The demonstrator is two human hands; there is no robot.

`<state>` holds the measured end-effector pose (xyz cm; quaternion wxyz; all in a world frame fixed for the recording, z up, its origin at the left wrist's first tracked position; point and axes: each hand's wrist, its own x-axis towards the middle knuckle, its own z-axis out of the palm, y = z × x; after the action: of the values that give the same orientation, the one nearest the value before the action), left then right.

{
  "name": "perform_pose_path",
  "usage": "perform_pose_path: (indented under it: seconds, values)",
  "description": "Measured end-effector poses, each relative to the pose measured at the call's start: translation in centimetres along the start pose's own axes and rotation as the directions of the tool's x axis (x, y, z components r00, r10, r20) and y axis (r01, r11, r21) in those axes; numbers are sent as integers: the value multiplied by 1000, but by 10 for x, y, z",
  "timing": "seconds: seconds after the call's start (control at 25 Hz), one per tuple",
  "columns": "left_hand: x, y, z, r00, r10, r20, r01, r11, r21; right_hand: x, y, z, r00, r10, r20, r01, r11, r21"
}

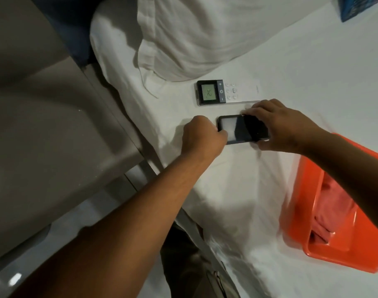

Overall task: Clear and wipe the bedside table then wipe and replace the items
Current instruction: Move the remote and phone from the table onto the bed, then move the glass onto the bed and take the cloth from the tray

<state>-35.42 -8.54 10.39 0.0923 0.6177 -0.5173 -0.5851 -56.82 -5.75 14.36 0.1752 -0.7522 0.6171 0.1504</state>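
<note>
Both hands hold a dark smartphone [240, 130] on the white bed sheet [312, 82]: left hand [202, 136] fingers closed on its left end, right hand [276, 125] gripping its right end. A remote control [224, 92] lies just beyond it, an orange bin [342, 250] to the right.

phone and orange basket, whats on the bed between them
In the head view, only bare white sheet lies between the phone and the orange basket, crossed above by the right forearm.
</note>
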Motion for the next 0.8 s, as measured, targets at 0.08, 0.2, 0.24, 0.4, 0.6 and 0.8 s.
perform_pose_path:
  seconds: [0.08,0.2,0.24,0.4,0.6,0.8]
  values:
    - [-5,-10,-15,999,48,-13,-48,999,11,5,-19,-17,999,27,-20,-28,997,-71]
    - [-20,-53,-65,994,10,-113,-26,990,-136,26,-88,-29,988,36,-150,-35,999,9]
    - [-26,-75,-84,985,-38,-168,7,984,-180,37,-117,-26,983,19,-185,-2,996,93]
    - [-56,-207,-205,889,-295,-349,235,950,-203,120,-282,13,989,-93,-116,142,832,537]
    - [-110,-357,-355,724,-567,-392,495,824,-278,224,-492,64,960,-281,21,186,688,701]
    - [-86,-402,-425,731,-432,-529,338,902,-270,279,-595,98,954,-292,73,175,735,655]
